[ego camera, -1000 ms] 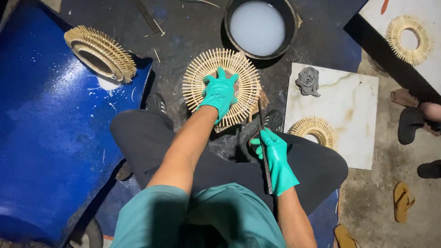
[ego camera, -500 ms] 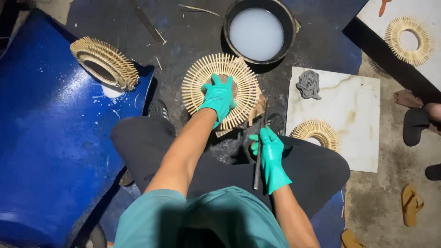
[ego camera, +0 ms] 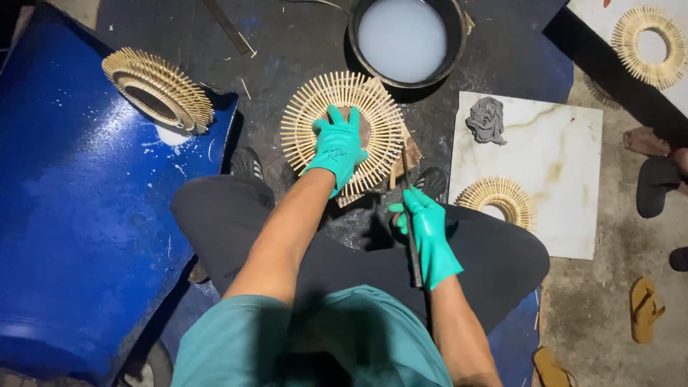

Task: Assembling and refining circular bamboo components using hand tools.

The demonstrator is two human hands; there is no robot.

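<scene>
Bamboo-stick ring (ego camera: 342, 132) lies flat on the floor ahead, my left hand (ego camera: 337, 147) spread over its hub; my right hand (ego camera: 428, 233), nearer me, grips a thin rod (ego camera: 410, 215) pointing toward its right rim.

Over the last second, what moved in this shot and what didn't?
Little changed. The right hand in a teal glove keeps its grip on the thin dark stick tool and has swung its tip up toward the round sunburst frame of bamboo sticks, near its right edge. The left hand in a teal glove stays pressed on the frame's centre. The black basin of milky liquid and white marble tile are unmoved.
</scene>
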